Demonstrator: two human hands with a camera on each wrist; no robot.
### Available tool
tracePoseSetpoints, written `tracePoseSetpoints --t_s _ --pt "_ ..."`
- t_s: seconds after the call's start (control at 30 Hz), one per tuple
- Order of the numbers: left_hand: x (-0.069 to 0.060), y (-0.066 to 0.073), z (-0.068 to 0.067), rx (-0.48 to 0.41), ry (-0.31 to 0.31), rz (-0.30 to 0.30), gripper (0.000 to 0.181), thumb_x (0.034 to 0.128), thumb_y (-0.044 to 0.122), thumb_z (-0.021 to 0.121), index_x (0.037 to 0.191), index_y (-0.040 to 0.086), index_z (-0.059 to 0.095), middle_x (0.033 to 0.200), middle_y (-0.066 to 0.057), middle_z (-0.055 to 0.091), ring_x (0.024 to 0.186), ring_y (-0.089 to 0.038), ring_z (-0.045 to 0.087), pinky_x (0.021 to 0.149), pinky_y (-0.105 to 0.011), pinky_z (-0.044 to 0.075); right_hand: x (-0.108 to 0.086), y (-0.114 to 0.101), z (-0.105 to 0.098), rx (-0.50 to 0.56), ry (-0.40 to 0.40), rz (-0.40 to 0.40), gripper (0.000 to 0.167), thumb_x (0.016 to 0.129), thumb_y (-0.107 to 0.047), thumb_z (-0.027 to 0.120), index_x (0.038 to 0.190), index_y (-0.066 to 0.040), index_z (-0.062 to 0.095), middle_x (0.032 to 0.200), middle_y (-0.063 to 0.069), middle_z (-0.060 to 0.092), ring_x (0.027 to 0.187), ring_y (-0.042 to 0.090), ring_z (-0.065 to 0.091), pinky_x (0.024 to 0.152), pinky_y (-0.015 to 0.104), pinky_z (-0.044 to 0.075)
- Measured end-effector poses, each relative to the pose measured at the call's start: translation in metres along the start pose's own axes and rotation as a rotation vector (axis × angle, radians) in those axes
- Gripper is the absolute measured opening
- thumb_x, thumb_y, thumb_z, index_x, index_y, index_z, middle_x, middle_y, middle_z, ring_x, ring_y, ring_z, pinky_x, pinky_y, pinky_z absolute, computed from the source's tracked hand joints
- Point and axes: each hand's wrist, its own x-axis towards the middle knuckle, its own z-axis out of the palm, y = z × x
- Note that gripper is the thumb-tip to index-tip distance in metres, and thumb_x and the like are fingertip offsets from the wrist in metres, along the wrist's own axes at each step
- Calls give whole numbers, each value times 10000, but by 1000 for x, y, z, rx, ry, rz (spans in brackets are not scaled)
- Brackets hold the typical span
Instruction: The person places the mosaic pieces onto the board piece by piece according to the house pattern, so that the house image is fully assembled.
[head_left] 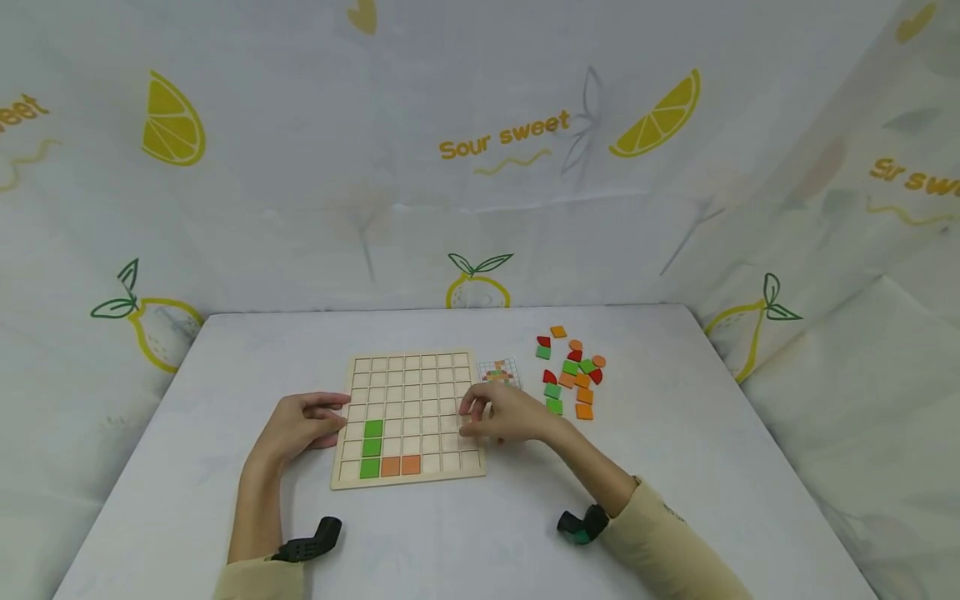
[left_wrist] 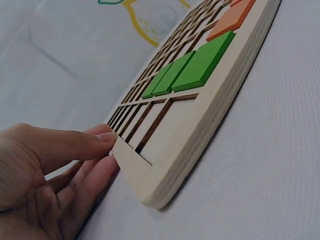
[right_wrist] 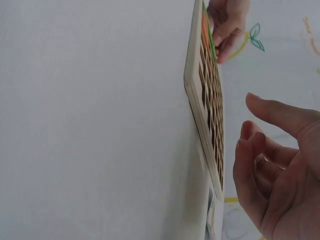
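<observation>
A wooden grid board (head_left: 442, 477) lies on the white table. Three green square tiles (head_left: 371, 447) stand in a column near its left side, and two orange square tiles (head_left: 401, 466) continue along the bottom row. My left hand (head_left: 302, 427) holds the board's left edge between thumb and fingers; the left wrist view shows the thumb at the rim (left_wrist: 132, 165). Over the board's right edge hovers my right hand (head_left: 510, 412), its fingers bent and its thumb apart. In the right wrist view that hand (right_wrist: 285, 165) shows nothing between thumb and fingertips.
Right of the board, a printed pattern card (head_left: 510, 367) lies partly behind the right hand. Farther right are scattered loose tiles: green squares (head_left: 554, 407), orange squares (head_left: 584, 412), orange circles (head_left: 598, 361) and red quarter-circles (head_left: 550, 377). A lemon-print cloth (head_left: 300, 233) hangs behind.
</observation>
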Motion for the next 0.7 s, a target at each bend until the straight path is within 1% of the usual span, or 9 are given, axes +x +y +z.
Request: tracePoseSetpoints --t_s 0.17,0.4,0.53,0.63,0.7 --pt "0 0 0 2 4 3 493 941 42 810 1411 -21 677 994 -31 760 865 -85 716 732 -246 666 -11 22 -27 39 89 59 292 971 -222 825 1139 -14 709 911 65 659 544 145 583 529 255 556" --pt "1 0 0 2 6 5 491 941 51 817 1409 -14 682 1005 -37 761 877 -86 715 736 -241 665 -23 55 -66 82 251 142 313 989 -178 794 1206 24 694 977 140 670 584 187 581 561 264 563" --pt "2 -1 0 3 -1 11 491 945 57 815 1412 -14 679 1016 -36 762 895 -81 713 747 -240 665 -25 74 -83 32 329 189 334 997 -188 782 1230 34 692 1065 209 704 621 202 618 599 260 569" --pt "1 -1 -1 6 -2 12 495 944 57 816 1414 -20 677 1013 -33 765 889 -75 713 743 -241 664 -23 87 -90 -15 359 222 348 1006 -198 770 1248 40 692 1112 236 716 673 198 648 639 266 596" --pt "1 -2 0 10 -1 13 498 944 55 818 1415 -25 675 1009 -33 766 882 -72 712 738 -241 663 -22 93 -93 -21 368 250 346 1008 -192 764 1260 34 692 1111 229 710 693 194 648 659 271 607"
